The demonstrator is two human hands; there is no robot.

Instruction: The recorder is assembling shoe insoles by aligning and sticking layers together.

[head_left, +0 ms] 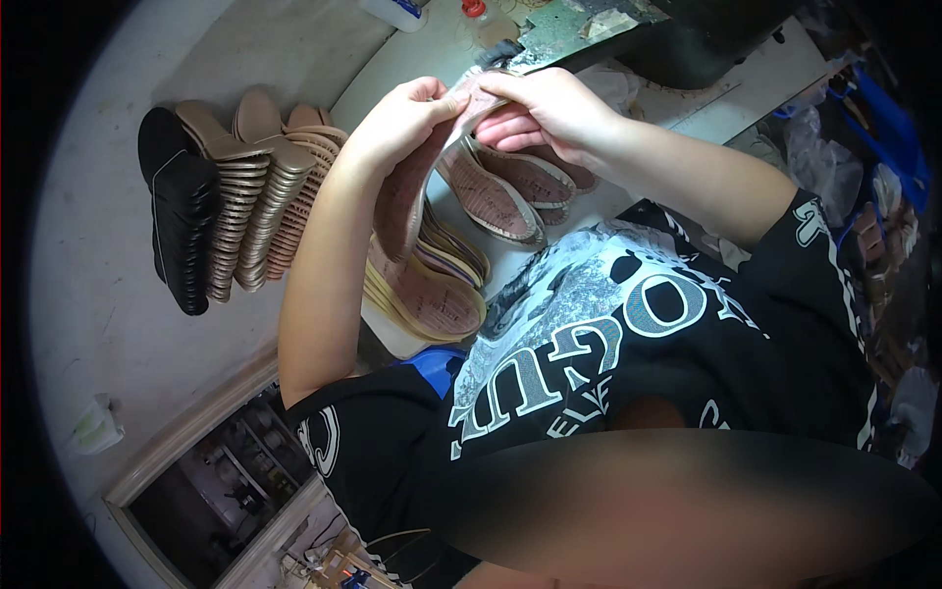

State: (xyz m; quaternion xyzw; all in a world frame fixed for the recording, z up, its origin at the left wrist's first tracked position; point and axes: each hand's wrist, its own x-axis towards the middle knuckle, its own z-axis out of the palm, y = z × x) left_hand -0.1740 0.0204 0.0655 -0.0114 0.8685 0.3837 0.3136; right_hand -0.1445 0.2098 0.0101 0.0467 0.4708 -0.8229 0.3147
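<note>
Pale wall point(93, 265), white table point(417, 71), beige frame point(196, 433) around dim cluttered space point(221, 481)

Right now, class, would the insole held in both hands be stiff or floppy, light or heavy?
The insole probably flexes, since it curves along its length. It's likely light: the left hand and right hand pinch just one end.
</note>
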